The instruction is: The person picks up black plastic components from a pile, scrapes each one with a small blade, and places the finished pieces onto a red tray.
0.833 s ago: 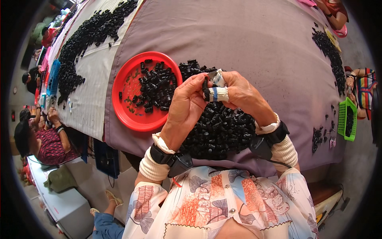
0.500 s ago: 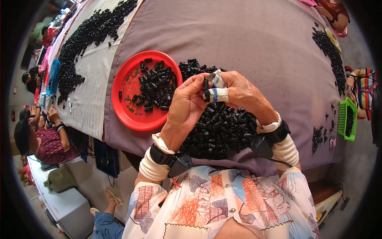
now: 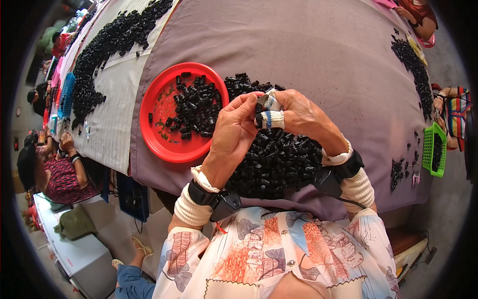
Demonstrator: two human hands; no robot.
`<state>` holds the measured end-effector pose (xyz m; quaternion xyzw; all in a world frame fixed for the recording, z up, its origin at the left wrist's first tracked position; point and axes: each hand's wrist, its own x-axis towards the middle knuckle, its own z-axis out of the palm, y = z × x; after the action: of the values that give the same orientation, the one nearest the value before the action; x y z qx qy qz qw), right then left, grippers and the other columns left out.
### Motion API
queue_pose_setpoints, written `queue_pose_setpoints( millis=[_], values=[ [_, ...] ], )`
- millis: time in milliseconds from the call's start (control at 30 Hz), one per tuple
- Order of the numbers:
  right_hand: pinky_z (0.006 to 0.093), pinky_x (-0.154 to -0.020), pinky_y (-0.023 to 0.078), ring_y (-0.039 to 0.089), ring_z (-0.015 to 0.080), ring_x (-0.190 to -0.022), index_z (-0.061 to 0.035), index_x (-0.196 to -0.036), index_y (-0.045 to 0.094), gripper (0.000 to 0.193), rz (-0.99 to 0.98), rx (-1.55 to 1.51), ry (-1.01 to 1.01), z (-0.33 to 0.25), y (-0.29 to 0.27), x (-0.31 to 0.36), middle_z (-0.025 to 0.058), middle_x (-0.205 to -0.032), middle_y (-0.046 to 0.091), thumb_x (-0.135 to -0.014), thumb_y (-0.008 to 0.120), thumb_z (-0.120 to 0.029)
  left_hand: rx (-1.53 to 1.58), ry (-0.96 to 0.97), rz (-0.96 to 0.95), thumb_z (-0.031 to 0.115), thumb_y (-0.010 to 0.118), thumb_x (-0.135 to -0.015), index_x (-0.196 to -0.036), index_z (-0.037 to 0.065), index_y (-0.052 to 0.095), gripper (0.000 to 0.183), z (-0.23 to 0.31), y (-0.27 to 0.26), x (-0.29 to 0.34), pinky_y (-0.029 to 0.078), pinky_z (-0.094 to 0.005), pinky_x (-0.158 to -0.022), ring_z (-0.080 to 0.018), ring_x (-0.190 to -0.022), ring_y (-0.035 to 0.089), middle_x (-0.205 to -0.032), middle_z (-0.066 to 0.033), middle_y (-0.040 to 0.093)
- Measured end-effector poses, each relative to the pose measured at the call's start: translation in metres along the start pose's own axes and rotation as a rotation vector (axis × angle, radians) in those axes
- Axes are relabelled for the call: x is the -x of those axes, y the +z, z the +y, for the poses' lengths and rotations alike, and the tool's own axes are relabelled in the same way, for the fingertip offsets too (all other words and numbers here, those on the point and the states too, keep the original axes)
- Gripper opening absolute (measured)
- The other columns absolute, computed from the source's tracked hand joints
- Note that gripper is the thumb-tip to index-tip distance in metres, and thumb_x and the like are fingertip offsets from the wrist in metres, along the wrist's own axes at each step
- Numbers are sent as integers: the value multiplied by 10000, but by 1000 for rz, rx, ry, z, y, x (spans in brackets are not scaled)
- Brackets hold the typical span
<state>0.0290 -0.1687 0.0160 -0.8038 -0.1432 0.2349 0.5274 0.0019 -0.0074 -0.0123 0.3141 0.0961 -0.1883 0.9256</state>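
My left hand point(image 3: 233, 130) is closed, pinching a small black cylindrical part point(image 3: 258, 108) between thumb and fingertips. Against it works my right hand point(image 3: 304, 115), its fingers curled and two of them wrapped in white knitted finger covers with blue stripes. A small grey pointed piece, like a blade tip point(image 3: 265, 100), shows at the right fingertips; most of it is hidden. Both hands hover over a pile of black parts point(image 3: 279, 164). Left of them stands a round red tray point(image 3: 155, 144) with many similar black parts and some small trimmings in it.
Purple-grey cloth point(image 3: 318, 45) covers the table. A long heap of black parts point(image 3: 89, 65) lies on the pale cloth at left, another heap point(image 3: 413, 65) at far right. A green basket point(image 3: 434, 149) sits by the right edge. Other people point(image 3: 64, 174) work around the table.
The black part in my left hand has turned or shifted slightly and shows less. My hands otherwise keep nearly the same place.
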Motion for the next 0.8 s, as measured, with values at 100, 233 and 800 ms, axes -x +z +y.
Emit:
queue_pose_setpoints(
  millis=[100, 233, 800],
  values=[
    [320, -500, 387, 442, 147, -520, 10, -726, 540, 300, -7, 0, -24, 0, 1, -1, 59, -555, 502, -724, 670, -260, -14, 23, 14, 153, 520, -902, -989, -10, 582, 195, -1, 1, 0, 479, -255, -744, -117, -808, 591, -900, -63, 623],
    [326, -504, 378, 425, 150, -522, 9, -731, 540, 251, -35, 19, -14, -1, 1, 0, 54, -531, 477, -731, 645, -219, -38, 38, 11, 150, 528, -898, -989, -13, 580, 194, -3, -2, -1, 478, -254, -747, -121, -818, 592, -905, -66, 623],
    [192, -330, 265, 383, 32, -386, -67, -703, 549, 238, -16, -385, 61, 13, 7, -2, -48, -514, 443, -809, 645, -257, 109, -3, 6, 116, 543, -880, -1017, 8, 566, 176, -1, -1, -1, 479, -263, -711, -110, -734, 576, -849, -58, 618]
  ],
)
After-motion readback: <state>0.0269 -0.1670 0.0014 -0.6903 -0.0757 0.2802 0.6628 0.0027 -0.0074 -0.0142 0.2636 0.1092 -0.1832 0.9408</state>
